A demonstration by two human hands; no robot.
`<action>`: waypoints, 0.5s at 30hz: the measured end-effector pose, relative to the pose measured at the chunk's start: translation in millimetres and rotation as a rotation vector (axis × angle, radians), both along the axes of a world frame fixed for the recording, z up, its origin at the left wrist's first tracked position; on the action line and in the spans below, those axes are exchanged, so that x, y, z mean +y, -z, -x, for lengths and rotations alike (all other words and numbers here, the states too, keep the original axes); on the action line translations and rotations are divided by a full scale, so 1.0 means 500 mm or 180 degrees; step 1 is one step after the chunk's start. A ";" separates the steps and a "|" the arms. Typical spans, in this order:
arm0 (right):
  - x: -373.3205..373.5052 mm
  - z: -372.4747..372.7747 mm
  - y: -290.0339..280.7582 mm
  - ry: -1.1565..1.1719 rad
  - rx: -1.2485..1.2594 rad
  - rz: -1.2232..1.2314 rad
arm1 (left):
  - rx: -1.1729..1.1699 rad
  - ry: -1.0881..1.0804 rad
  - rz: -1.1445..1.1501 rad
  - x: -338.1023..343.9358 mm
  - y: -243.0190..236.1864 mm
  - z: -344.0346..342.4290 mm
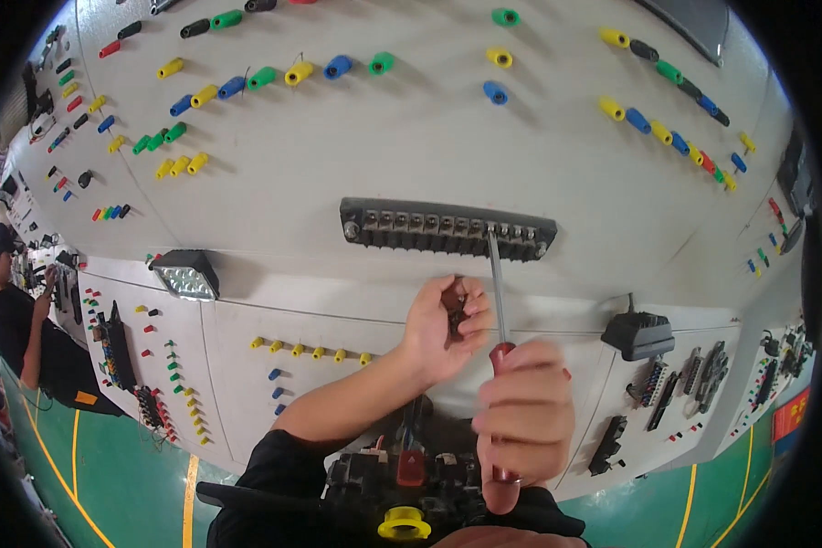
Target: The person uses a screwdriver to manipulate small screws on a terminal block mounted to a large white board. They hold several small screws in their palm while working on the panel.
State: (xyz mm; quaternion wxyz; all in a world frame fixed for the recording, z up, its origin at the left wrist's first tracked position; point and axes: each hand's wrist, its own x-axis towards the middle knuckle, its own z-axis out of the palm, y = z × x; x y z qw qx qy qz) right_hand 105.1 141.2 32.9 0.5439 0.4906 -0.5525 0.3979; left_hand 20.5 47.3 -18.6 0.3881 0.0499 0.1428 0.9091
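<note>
A black terminal block (447, 226) with a row of screw terminals is fixed on the pale panel in front of me. My right hand (526, 411) is wrapped round the red handle of a screwdriver (498, 292). Its shaft points up and away, and the tip meets a terminal right of the block's middle. Just below the block, my left hand (443, 333) is cupped palm up with its fingers curled. Small dark pieces (455, 315) lie in that palm, too small to name for sure. The left hand is apart from the block.
Rows of coloured sockets (299, 73) stick out of the panel (411, 146). Lamps sit left (187, 274) and right (637, 333) below the block. Close to my body are a black device with a red button (411, 468) and a yellow ring (404, 523). Another person (36, 329) stands far left.
</note>
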 end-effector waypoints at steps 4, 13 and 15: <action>-0.010 -0.022 -0.007 0.0511 -0.0379 0.0647 | 0.0197 -0.0134 -0.0037 0.000 0.019 0.005; 0.063 -0.089 -0.016 0.0904 -0.0190 -0.0268 | 0.0160 -0.0167 -0.0017 0.022 -0.010 0.002; 0.049 -0.082 -0.022 0.0853 -0.0074 0.0068 | 0.0175 -0.0171 -0.0082 0.027 -0.037 0.000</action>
